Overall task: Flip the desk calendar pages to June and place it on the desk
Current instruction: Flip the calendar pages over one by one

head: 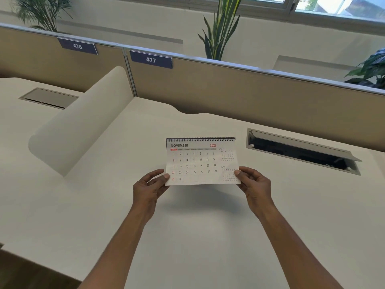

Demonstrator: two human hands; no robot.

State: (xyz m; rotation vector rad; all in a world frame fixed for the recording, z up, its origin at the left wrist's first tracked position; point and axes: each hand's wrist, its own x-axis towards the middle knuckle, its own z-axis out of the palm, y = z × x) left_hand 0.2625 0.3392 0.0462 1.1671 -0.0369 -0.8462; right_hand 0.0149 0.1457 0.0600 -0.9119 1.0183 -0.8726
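Observation:
A white spiral-bound desk calendar (200,161) is held up above the white desk (187,236), its black wire binding along the top. The page facing me reads NOVEMBER 2026. My left hand (149,187) pinches the lower left corner of the calendar, thumb on the front. At the lower right corner my right hand (253,183) pinches it the same way. The calendar casts a shadow on the desk below.
An open cable hatch (302,152) is sunk into the desk to the right of the calendar. A rounded white divider (83,122) rises on the left. Tan partition panels (250,94) marked 476 and 477 close off the back, with plants behind.

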